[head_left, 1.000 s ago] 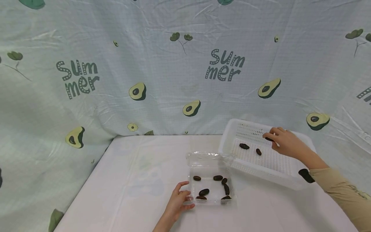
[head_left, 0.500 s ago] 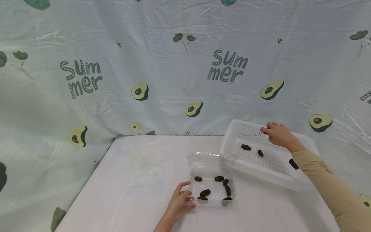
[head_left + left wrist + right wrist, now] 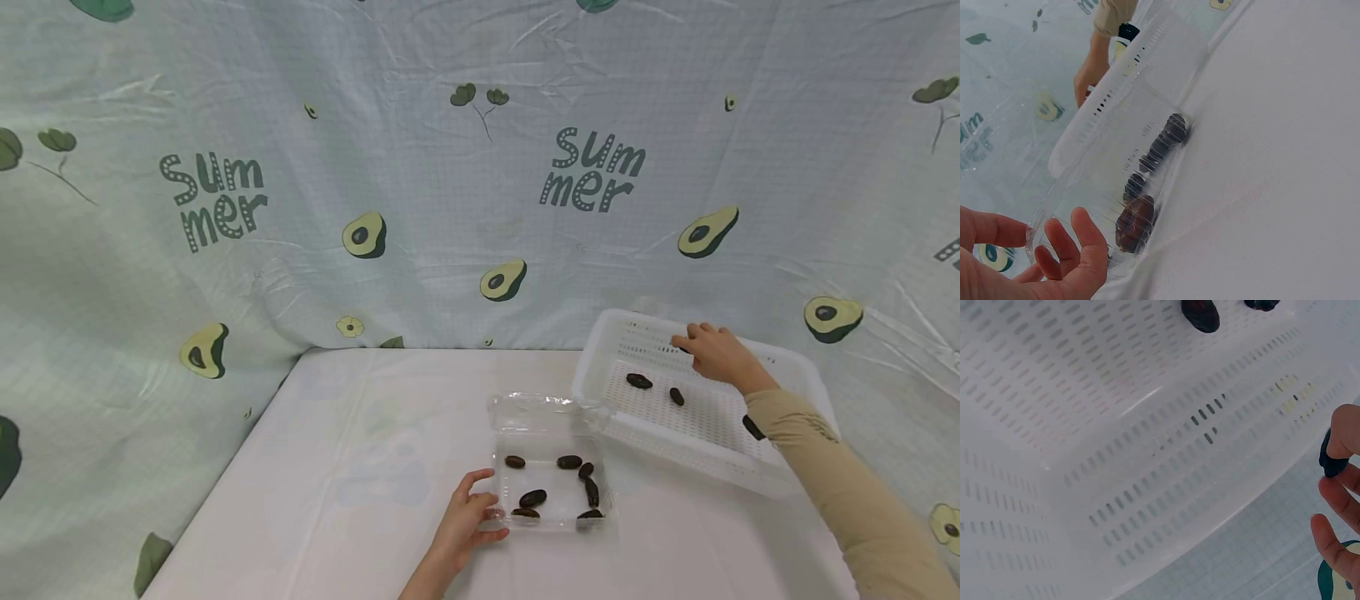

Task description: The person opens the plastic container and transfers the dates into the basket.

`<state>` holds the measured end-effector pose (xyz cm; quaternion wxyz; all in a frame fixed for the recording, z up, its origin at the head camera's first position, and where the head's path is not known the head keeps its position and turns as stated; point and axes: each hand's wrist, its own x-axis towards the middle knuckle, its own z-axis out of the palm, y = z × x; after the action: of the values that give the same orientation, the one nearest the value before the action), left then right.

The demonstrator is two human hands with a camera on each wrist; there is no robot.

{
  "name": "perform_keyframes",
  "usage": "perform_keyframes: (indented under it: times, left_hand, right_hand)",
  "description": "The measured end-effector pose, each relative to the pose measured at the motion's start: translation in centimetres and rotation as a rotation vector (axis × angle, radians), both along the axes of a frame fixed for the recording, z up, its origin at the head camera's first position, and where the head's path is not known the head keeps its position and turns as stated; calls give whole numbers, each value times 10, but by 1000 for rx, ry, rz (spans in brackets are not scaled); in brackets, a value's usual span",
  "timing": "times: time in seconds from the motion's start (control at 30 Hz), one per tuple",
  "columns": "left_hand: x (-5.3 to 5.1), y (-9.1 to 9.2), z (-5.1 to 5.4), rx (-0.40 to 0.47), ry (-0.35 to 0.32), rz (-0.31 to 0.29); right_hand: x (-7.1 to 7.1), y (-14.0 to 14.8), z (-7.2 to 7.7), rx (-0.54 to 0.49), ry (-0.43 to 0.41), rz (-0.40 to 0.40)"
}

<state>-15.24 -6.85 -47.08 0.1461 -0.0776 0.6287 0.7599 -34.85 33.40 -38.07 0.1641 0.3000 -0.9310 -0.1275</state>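
Note:
A clear plastic clamshell box stands on the table with its lid tipped back. Several dark dates lie inside. Bent fingers of my left hand grip the box's left side; in the left wrist view they curl at its rim. Over the far wall of a white perforated basket, my right hand pinches a date between thumb and fingertips. On the basket floor lie an elongated dark piece, perhaps two dates touching, and a smaller date.
The basket sits at the back right, close behind the box. A pale curtain printed with avocados hangs along the back and left. White cloth covers the table. A black opening shows in the basket's right end, partly behind the sleeve.
My right hand has shifted slightly left and toward the far wall of the basket, still pinching the date. The left hand keeps its place at the box. The head view has shifted slightly.

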Motion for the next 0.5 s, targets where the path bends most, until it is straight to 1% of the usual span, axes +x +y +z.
perform_keyframes:
  times: [0.07, 0.3, 0.43, 0.5]
  left_hand:
    - [0, 0, 0, 0, 1, 2]
    - [1, 1, 2, 4, -5, 6]
    - [2, 1, 2, 3, -10, 6]
    - [2, 1, 3, 0, -14, 5]
  right_hand:
    - [1, 1, -1, -4, -5, -7]
    - [5, 2, -3, -30, -31, 3]
    - [8, 1, -2, -47, -55, -6]
    - [10, 0, 0, -58, -51, 2]
